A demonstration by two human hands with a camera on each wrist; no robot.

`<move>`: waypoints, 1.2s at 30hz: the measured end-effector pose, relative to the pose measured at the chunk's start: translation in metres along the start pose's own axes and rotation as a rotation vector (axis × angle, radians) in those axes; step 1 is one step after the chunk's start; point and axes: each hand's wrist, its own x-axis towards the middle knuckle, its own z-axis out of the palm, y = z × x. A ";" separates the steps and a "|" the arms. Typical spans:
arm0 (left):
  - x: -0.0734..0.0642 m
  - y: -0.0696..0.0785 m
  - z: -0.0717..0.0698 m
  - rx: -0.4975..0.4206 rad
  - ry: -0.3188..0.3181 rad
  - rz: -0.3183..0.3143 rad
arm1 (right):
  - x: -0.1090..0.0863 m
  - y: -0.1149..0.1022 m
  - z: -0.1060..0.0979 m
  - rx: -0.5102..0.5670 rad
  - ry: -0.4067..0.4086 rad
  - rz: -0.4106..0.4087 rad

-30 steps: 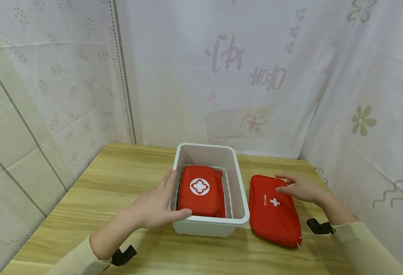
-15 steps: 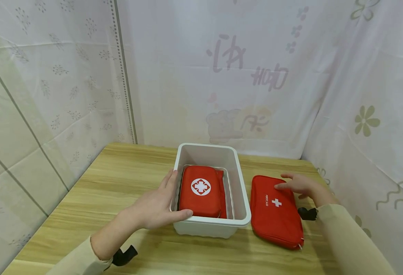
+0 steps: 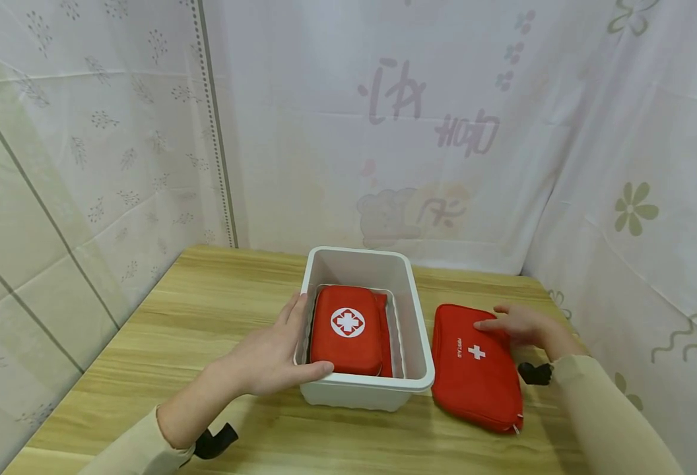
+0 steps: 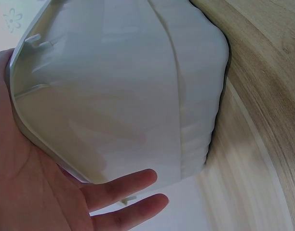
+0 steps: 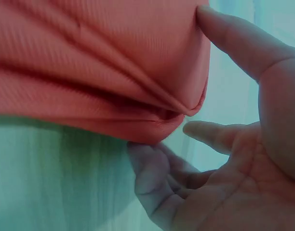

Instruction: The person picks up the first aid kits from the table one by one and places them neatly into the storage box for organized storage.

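My left hand (image 3: pixel 268 359) rests on the near-left corner of a pale grey plastic bin (image 3: pixel 378 381), its thumb along the front rim. In the left wrist view, straight fingers extend beside the bin's outer wall (image 4: pixel 123 96). Inside the bin lies a red first aid case (image 3: pixel 342 349) with a white round cross emblem. My right hand (image 3: pixel 523 326) pinches the far-right corner of a flat red first aid pouch (image 3: pixel 473 382) marked with a white cross. Up close in the right wrist view, the thumb touches the pouch's (image 5: pixel 113 57) top face, and fingers bend under its edge.
Another red fabric item (image 3: pixel 385 336) shows beside and beneath the case in the bin. The wood-grain table (image 3: pixel 224 297) ends at patterned white curtains (image 3: pixel 301 132) at the back and both sides. The pouch lies just right of the bin.
My right hand has moved in over the pouch's far-right corner and now grips it; the pouch has shifted slightly. My left hand and the bin stay in place.
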 end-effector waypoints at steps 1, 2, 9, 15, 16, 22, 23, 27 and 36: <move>0.000 0.000 0.000 0.000 -0.001 -0.001 | 0.000 0.001 0.000 -0.001 0.002 -0.009; 0.000 0.000 0.000 0.001 -0.002 -0.002 | 0.000 0.003 0.000 0.003 0.004 -0.016; 0.000 0.000 0.000 -0.001 -0.009 -0.005 | 0.005 0.014 0.008 0.363 -0.051 -0.040; 0.000 0.001 0.000 0.005 -0.010 -0.006 | 0.009 0.024 0.017 0.609 -0.076 -0.109; 0.000 0.001 0.000 0.004 -0.010 -0.006 | 0.010 0.026 0.017 0.625 -0.073 -0.121; 0.000 0.001 -0.001 -0.001 -0.006 -0.005 | 0.012 0.031 0.022 0.673 -0.041 -0.192; 0.000 0.000 -0.001 -0.002 -0.004 -0.005 | 0.012 0.031 0.023 0.679 -0.033 -0.202; 0.000 0.000 0.000 -0.004 -0.004 -0.006 | 0.011 0.028 0.026 0.693 -0.010 -0.238; 0.000 0.000 0.000 0.002 -0.004 -0.011 | 0.007 0.024 0.029 0.691 0.011 -0.239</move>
